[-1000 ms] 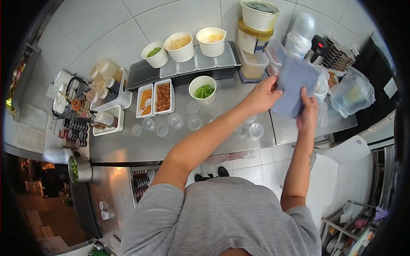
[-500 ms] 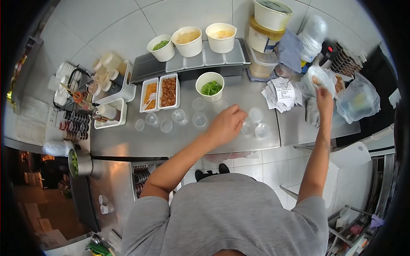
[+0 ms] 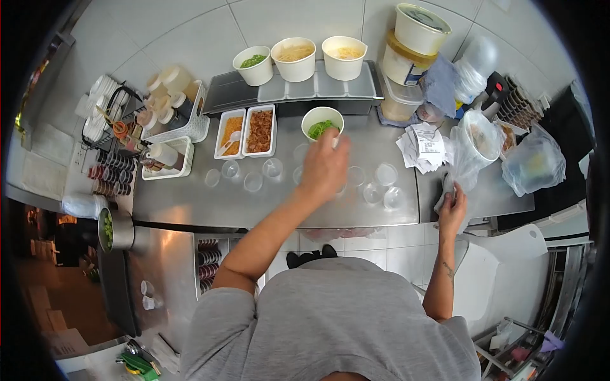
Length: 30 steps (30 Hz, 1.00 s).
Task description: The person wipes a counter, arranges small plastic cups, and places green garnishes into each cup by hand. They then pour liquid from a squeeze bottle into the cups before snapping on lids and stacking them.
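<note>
My left hand (image 3: 325,166), a little smeared by motion, is at the near rim of a white bowl (image 3: 311,119) of chopped greens (image 3: 321,129). Its fingertips overlap the bowl, and I cannot tell what they hold. Several small clear plastic cups (image 3: 253,181) stand around and below that hand on the steel counter. By the counter's front edge, my right hand (image 3: 452,213) is closed on a grey cloth (image 3: 443,194). Just above it, a clear plastic bag (image 3: 466,170) hangs down from around a bowl of food (image 3: 481,136).
Two white trays, one with orange bits (image 3: 230,134) and one with brown bits (image 3: 259,132), sit left of the bowl. Behind them, three white tubs (image 3: 294,65) stand on a raised rack. Receipts (image 3: 424,147) lie to the right. Sauce bottles (image 3: 171,117) crowd a basket at left.
My left hand has moved up and left from the clear cups to the bowl of greens. My right hand has left the bagged bowl and come down to the grey cloth.
</note>
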Each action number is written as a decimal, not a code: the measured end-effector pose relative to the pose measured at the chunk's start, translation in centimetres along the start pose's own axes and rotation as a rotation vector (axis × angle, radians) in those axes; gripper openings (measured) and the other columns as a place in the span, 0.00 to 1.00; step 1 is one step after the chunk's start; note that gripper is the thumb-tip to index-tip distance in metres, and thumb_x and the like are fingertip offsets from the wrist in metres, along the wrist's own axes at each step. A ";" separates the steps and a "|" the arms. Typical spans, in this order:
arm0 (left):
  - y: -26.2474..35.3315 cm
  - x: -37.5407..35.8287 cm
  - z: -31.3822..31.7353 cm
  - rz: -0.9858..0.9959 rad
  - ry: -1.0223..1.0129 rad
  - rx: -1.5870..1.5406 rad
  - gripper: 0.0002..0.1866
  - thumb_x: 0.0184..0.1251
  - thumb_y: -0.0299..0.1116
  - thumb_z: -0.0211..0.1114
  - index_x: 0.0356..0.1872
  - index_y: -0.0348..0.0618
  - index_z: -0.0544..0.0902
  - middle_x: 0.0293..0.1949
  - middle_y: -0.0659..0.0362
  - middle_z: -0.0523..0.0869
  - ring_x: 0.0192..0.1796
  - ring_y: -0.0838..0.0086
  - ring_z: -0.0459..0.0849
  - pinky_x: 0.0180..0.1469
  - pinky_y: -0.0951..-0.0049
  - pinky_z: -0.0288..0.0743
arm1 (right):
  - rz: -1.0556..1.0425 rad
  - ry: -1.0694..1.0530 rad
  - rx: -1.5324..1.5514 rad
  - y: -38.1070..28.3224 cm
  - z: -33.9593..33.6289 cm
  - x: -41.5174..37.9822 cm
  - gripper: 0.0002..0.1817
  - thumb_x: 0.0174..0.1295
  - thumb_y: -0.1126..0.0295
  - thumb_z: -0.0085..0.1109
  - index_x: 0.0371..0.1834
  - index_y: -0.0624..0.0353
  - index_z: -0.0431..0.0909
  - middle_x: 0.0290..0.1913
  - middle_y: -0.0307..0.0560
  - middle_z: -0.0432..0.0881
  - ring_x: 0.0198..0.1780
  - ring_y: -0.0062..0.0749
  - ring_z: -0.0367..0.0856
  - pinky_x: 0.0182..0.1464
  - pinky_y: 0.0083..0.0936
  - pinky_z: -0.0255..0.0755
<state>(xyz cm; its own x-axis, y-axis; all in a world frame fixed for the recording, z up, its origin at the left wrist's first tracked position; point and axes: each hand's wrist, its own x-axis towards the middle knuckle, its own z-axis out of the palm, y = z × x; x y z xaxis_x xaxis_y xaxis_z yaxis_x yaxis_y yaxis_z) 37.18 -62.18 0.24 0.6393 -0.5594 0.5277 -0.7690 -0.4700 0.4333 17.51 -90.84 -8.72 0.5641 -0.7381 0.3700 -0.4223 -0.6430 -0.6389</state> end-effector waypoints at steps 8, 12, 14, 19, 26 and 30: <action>-6.6 0.3 1.7 -0.039 -0.129 0.215 0.09 0.54 0.24 0.61 0.37 0.42 0.83 0.43 0.51 0.74 0.46 0.57 0.77 0.46 0.57 0.75 | -0.087 -0.286 0.391 -4.4 4.9 2.0 0.25 0.66 0.66 0.60 0.68 0.50 0.72 0.42 0.42 0.73 0.37 0.25 0.71 0.41 0.21 0.69; -5.7 1.7 3.0 0.095 -0.120 0.132 0.10 0.53 0.23 0.60 0.37 0.43 0.83 0.43 0.52 0.75 0.47 0.57 0.76 0.47 0.59 0.76 | -0.065 -0.154 0.125 -3.0 7.8 5.7 0.27 0.65 0.63 0.61 0.69 0.45 0.70 0.47 0.50 0.75 0.42 0.37 0.76 0.46 0.30 0.73; -5.3 2.6 4.5 0.198 -0.104 0.097 0.10 0.54 0.23 0.60 0.37 0.43 0.83 0.44 0.52 0.75 0.47 0.58 0.77 0.48 0.59 0.76 | -0.107 -0.096 -0.037 -1.4 8.4 7.5 0.28 0.64 0.64 0.62 0.69 0.44 0.71 0.49 0.53 0.76 0.46 0.44 0.77 0.49 0.35 0.74; -3.9 4.9 7.6 0.292 -0.148 -0.073 0.11 0.53 0.22 0.60 0.38 0.43 0.83 0.47 0.52 0.75 0.49 0.57 0.77 0.52 0.60 0.76 | -0.204 0.024 -0.088 0.7 8.0 9.9 0.29 0.62 0.66 0.64 0.68 0.44 0.71 0.51 0.57 0.77 0.49 0.48 0.79 0.53 0.36 0.73; -3.6 0.4 1.8 0.243 -0.354 -0.078 0.09 0.57 0.29 0.64 0.39 0.42 0.81 0.44 0.53 0.75 0.49 0.58 0.75 0.52 0.58 0.70 | -0.310 0.098 -0.011 -1.2 7.0 2.2 0.22 0.61 0.66 0.64 0.60 0.53 0.77 0.54 0.55 0.75 0.55 0.53 0.75 0.57 0.42 0.70; -3.9 -4.6 1.5 0.246 -0.465 0.078 0.08 0.58 0.31 0.65 0.38 0.43 0.81 0.43 0.54 0.75 0.51 0.60 0.73 0.53 0.58 0.66 | -0.333 -0.122 -0.116 -3.8 6.3 0.7 0.17 0.62 0.66 0.62 0.54 0.57 0.80 0.54 0.54 0.75 0.58 0.50 0.72 0.61 0.41 0.66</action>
<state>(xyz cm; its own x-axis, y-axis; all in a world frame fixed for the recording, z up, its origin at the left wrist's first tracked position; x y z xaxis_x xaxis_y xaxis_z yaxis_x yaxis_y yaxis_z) 37.20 -58.78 -4.96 0.3888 -0.8948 0.2195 -0.9050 -0.3264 0.2729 24.02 -87.65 -10.30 0.7618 -0.4590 0.4572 -0.2749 -0.8680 -0.4135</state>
